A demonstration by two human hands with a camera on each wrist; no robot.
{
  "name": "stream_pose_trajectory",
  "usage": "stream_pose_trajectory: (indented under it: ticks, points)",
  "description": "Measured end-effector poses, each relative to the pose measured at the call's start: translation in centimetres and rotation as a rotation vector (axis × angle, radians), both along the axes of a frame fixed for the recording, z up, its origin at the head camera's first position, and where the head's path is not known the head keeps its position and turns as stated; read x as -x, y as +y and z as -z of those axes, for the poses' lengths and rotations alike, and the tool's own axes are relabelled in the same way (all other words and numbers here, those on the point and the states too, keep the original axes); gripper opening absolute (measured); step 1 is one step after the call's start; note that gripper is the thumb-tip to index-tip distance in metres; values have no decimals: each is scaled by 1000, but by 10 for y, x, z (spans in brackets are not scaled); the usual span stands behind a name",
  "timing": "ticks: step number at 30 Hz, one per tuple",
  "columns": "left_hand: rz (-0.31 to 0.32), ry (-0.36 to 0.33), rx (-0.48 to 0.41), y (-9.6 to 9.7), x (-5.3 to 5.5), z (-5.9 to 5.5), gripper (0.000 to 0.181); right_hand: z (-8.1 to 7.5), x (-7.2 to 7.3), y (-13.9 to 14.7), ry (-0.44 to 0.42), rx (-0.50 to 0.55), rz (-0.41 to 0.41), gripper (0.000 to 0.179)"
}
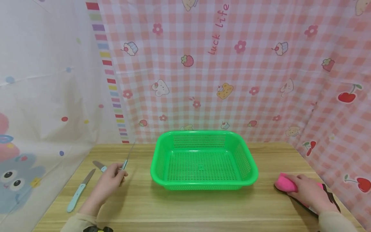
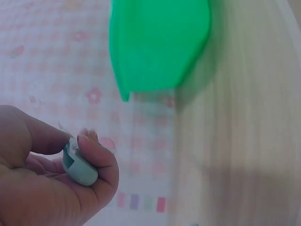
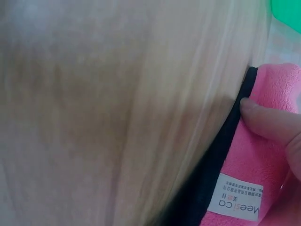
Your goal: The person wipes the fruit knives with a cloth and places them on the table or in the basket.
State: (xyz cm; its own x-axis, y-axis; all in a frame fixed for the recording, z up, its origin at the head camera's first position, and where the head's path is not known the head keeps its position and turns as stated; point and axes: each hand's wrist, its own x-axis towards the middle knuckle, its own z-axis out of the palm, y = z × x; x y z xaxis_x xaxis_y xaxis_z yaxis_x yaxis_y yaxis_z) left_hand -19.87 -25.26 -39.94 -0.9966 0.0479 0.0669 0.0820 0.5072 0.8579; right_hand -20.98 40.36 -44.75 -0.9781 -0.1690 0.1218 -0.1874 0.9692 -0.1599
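Observation:
My left hand [image 1: 108, 182] grips a knife by its pale blue handle [image 2: 80, 172], above the left part of the table; the thin blade [image 1: 131, 151] points up and away. Beside that hand, a second knife [image 1: 77, 195] with the same pale handle lies on the wood. Partly hidden behind the hand is another knife [image 1: 99, 165]. On the right, my right hand [image 1: 313, 191] holds a pink towel [image 1: 285, 184] with dark edging, thumb over its near edge. A white label [image 3: 235, 197] shows on the towel in the right wrist view.
A green plastic basket [image 1: 203, 184] with mesh sides stands at the back middle of the wooden table [image 1: 185, 209], between the hands. Behind it hangs a pink checked curtain [image 1: 203, 74], with a pale curtain [image 1: 58, 96] along the left side.

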Motion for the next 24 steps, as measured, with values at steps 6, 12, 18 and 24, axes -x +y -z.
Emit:
stream_pose_trajectory:
  ticks: [6,12,18,24]
  points:
    - [73,8,-120,16,-5,-10,30,-3,-3,-9,28,-10,-12,48]
    - [212,39,-212,31,-7,-16,26,-6,-4,-11,5,8,-15,42]
    - [277,33,-261,46,-6,-14,27,-6,-9,-9,52,83,-45,41]
    - [286,12,-294,62,-4,-15,29,-17,-13,-13,153,145,-73,43]
